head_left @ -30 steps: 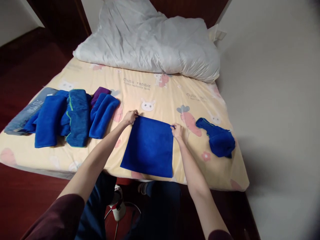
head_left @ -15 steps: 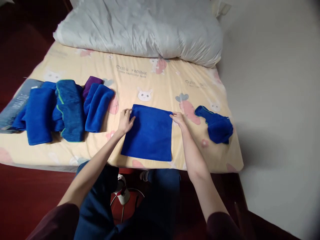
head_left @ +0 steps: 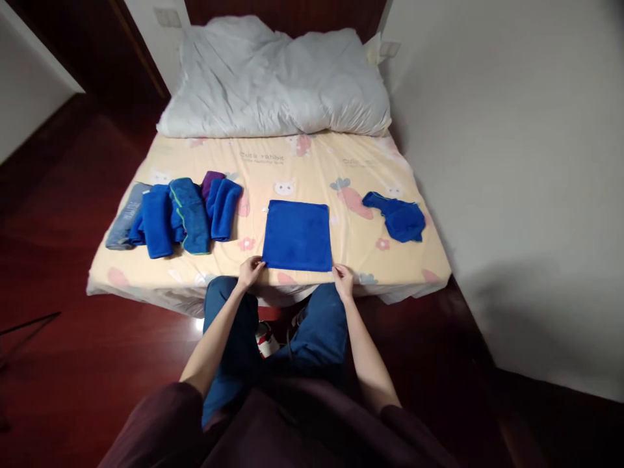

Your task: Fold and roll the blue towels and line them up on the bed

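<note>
A square blue towel (head_left: 297,235) lies spread flat on the bed near its front edge. My left hand (head_left: 250,272) pinches the towel's near left corner. At the near right corner, the fingers of my right hand (head_left: 343,279) are closed on the cloth. To the left lie several folded or rolled towels: a blue one (head_left: 156,221), a teal-blue one with green edging (head_left: 191,216), a blue one (head_left: 225,209) and a purple one (head_left: 213,182). A crumpled blue cloth with green edging (head_left: 400,218) rests to the right.
The bed (head_left: 273,166) has a yellow rabbit-print sheet. A bunched grey-white quilt (head_left: 283,84) fills its far end. A wall (head_left: 511,162) runs along the right side. A grey-blue folded towel (head_left: 127,218) lies leftmost. Below is dark red floor (head_left: 97,364).
Both hands have moved from the towel's far corners to its near corners. The view has drawn back and tilted up, showing more of the quilt and headboard. The towel stays flat.
</note>
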`<action>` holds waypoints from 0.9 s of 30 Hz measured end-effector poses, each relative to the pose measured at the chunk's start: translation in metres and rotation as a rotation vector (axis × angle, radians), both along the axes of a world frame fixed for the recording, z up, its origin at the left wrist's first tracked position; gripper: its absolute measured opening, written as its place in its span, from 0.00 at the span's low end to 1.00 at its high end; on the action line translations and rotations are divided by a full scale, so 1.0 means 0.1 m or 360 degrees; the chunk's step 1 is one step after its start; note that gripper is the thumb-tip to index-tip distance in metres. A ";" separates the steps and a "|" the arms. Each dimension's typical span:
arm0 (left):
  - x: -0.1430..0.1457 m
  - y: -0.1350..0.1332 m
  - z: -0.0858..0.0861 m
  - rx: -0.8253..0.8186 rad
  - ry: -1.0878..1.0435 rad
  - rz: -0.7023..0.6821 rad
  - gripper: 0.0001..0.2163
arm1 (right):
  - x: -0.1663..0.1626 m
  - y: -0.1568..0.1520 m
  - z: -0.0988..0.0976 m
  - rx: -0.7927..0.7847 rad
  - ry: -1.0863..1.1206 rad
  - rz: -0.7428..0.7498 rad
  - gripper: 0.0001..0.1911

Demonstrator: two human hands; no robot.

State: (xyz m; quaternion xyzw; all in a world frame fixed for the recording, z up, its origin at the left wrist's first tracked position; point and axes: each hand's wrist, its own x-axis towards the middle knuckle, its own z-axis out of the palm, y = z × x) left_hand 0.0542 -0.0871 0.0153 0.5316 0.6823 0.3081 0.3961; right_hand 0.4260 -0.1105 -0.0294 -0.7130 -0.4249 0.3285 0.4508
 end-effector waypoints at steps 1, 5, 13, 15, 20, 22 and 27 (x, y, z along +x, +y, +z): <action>0.02 0.03 0.01 -0.0016 -0.0045 0.0035 0.14 | -0.04 -0.02 0.04 0.0030 -0.0003 0.0011 0.23; 0.02 0.03 0.04 0.0018 -0.0078 0.0056 0.15 | -0.13 -0.02 0.14 0.0131 0.0039 -0.0004 0.24; -0.03 -0.02 0.09 0.0019 0.0040 -0.0006 0.15 | -0.16 0.02 0.15 0.0204 0.0168 -0.0009 0.16; -0.04 -0.03 0.11 0.0024 0.0073 0.0005 0.17 | -0.15 0.04 0.14 0.0205 0.0176 -0.0032 0.15; -0.07 -0.07 0.11 -0.0002 0.0146 0.0016 0.16 | -0.12 0.04 0.07 0.0201 0.0156 -0.0095 0.14; -0.07 -0.08 0.10 -0.0016 0.0143 -0.0011 0.11 | -0.11 0.04 0.03 0.0196 0.0154 -0.0083 0.15; -0.08 -0.07 0.08 -0.0017 0.0044 -0.0017 0.08 | -0.09 0.07 -0.06 0.0214 0.0172 -0.0046 0.18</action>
